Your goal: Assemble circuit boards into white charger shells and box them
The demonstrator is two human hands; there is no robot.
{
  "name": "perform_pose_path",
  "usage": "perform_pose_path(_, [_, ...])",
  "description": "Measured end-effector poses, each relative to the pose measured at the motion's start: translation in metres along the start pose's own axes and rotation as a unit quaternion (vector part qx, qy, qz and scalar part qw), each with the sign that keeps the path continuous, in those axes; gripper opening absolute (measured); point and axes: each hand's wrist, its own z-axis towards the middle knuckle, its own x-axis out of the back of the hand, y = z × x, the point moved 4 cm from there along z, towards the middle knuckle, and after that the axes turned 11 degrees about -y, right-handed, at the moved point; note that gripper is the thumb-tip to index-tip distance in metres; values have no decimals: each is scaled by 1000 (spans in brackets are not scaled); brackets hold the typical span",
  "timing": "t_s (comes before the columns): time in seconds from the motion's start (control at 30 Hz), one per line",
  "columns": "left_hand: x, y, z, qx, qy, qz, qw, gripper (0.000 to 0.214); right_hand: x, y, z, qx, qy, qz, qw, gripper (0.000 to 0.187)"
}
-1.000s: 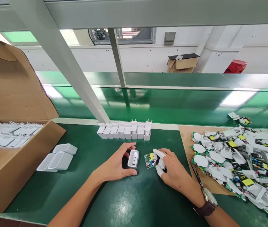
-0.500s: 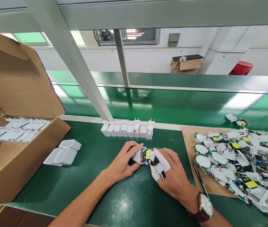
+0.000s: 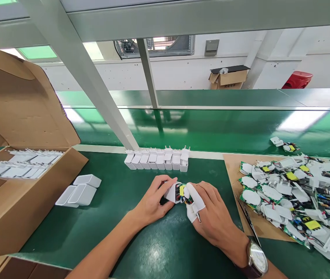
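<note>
Between thumb and fingers, my left hand grips a white plastic housing with its mouth turned to the right. My right hand, with white covers on thumb and forefinger, pinches a circuit board that has a yellow-wrapped part. The board's left end is at the housing's mouth; how far it reaches inside is hidden. Beyond my hands stands a row of white housings with parts sticking up from them. Left of my left arm lie three white housings.
An open cardboard box on the left holds rows of white parts. At the right, a heap of circuit boards covers a brown sheet, with tweezers along its edge. A slanted grey post rises behind the table.
My right hand has turned slightly, and the white end piece by its thumb is now mostly covered by the fingers. The view has shifted a little. Both hands keep their hold.
</note>
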Motion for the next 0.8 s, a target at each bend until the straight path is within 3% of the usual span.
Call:
perform_pose_path(0.43, [-2,-2,0,19,-23,-4,1000,67,3,1,0,13,-8,-22,1000,50])
perform_pose_path(0.8, [-6,-6,0,27,-22,-16,999,68,1,6,-3,3,-31,-3,1000,46])
